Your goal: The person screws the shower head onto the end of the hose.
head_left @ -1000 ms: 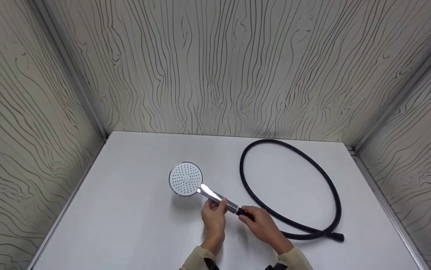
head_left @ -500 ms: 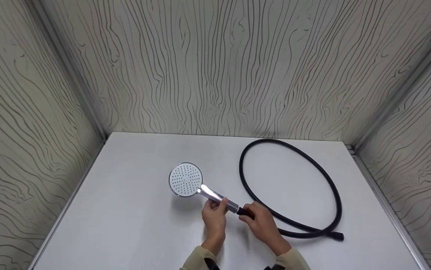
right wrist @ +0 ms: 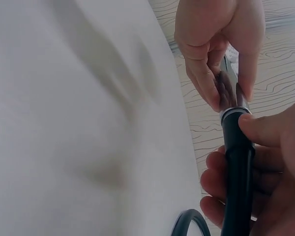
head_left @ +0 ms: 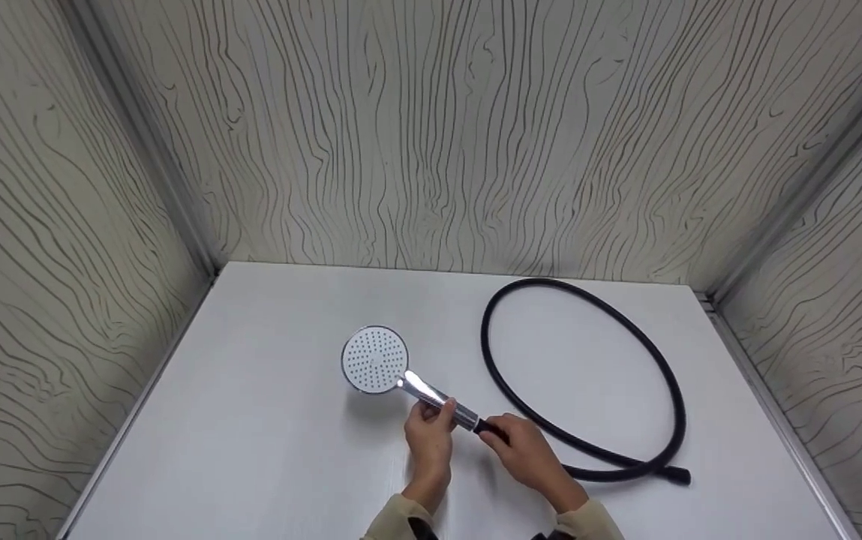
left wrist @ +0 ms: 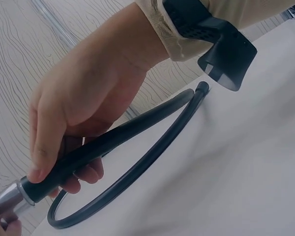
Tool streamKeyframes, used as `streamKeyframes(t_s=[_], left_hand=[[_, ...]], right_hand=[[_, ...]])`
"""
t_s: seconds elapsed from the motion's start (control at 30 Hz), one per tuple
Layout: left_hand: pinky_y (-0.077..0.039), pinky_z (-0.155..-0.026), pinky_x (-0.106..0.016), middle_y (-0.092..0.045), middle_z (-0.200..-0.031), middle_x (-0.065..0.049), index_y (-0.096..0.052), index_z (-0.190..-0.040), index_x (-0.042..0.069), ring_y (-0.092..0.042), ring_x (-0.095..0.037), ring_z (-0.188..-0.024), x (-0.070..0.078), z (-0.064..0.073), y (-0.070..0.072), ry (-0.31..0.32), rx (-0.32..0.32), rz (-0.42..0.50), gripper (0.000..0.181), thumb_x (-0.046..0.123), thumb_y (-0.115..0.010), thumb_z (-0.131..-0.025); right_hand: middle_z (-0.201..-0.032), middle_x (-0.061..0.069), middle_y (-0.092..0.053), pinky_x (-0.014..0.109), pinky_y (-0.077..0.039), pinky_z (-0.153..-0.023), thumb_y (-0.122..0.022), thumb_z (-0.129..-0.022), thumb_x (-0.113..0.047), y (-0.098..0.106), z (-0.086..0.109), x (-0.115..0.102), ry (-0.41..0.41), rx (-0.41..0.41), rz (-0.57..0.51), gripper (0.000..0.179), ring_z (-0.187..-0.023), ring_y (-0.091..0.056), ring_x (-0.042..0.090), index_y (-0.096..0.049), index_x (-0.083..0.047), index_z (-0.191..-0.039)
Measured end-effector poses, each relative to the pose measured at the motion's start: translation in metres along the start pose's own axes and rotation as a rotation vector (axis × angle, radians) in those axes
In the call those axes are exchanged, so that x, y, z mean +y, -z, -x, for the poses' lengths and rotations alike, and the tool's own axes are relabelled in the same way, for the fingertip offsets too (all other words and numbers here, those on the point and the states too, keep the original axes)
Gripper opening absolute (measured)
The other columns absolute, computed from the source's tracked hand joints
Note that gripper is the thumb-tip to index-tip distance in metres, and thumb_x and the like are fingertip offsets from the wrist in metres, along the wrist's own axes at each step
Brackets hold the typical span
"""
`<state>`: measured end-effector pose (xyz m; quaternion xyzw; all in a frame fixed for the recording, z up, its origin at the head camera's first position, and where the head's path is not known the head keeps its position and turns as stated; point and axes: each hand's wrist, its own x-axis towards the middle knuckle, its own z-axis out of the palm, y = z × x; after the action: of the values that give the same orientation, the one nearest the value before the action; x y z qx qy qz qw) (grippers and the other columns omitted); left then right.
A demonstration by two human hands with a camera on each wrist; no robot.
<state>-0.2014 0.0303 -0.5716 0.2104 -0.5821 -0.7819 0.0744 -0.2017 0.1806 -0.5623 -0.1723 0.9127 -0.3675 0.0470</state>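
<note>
A chrome shower head (head_left: 374,360) with a white, dotted face is held above the table, its face turned up. My left hand (head_left: 429,442) grips its chrome handle (head_left: 419,388) near the lower end, thumb on top. Against that end sits the black end fitting (right wrist: 233,130) of a shower hose (head_left: 674,390). My right hand (head_left: 530,454) holds this fitting, its thumb close to the joint in the right wrist view. In the left wrist view the right hand (left wrist: 83,93) has its fingers curled round the hose. How far the fitting is screwed on cannot be told.
The hose lies in a wide loop on the right side of the white table (head_left: 250,420). Its other end (head_left: 674,475) rests near the front right. Wood-grain panels (head_left: 431,135) enclose the back and both sides.
The right hand's fingers have shifted slightly round the hose fitting and back. Left hand, shower head and hose loop stay practically where they were.
</note>
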Motion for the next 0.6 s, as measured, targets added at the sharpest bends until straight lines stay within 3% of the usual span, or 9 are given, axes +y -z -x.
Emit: streamKeyframes(t_s=[0.17,0.3,0.47,0.6], left_hand=[[-0.06,-0.083,-0.03,-0.066,-0.106,-0.02,-0.054,-0.12,-0.009,-0.069,-0.019,-0.092,0.0,0.0,0.003,0.007,0.001,-0.002,0.038,0.013,-0.067,-0.091],[-0.06,-0.081,-0.029,-0.066,-0.104,-0.02,-0.055,-0.117,-0.008,-0.069,-0.018,-0.09,-0.002,-0.001,0.002,-0.002,0.012,0.002,0.036,0.013,-0.068,-0.09],[-0.06,-0.08,-0.028,-0.066,-0.103,-0.019,-0.054,-0.116,-0.008,-0.069,-0.016,-0.089,-0.004,0.0,0.0,-0.001,0.013,-0.006,0.035,0.011,-0.068,-0.09],[-0.06,-0.081,-0.029,-0.066,-0.105,-0.02,-0.053,-0.118,-0.009,-0.069,-0.017,-0.091,-0.003,0.0,-0.001,-0.001,0.018,0.002,0.036,0.01,-0.067,-0.091]], right_hand=[[-0.083,-0.003,-0.062,0.019,-0.044,-0.061,-0.068,-0.09,-0.017,-0.005,0.001,-0.003,-0.018,0.033,-0.011,0.016,-0.071,-0.05,0.004,-0.069,-0.006,-0.102],[-0.084,0.0,-0.065,0.019,-0.046,-0.062,-0.075,-0.083,-0.014,-0.01,0.003,-0.004,-0.054,0.085,-0.035,0.026,-0.072,-0.053,0.005,-0.063,-0.007,-0.106],[-0.086,0.0,-0.064,0.02,-0.049,-0.065,-0.082,-0.075,-0.011,-0.015,0.005,-0.005,-0.052,0.211,-0.004,0.028,-0.076,-0.057,0.007,-0.063,-0.01,-0.096],[-0.083,-0.003,-0.058,0.019,-0.046,-0.064,-0.08,-0.078,-0.012,-0.017,0.005,-0.005,-0.031,0.266,0.049,0.019,-0.075,-0.051,0.005,-0.068,-0.011,-0.093]])
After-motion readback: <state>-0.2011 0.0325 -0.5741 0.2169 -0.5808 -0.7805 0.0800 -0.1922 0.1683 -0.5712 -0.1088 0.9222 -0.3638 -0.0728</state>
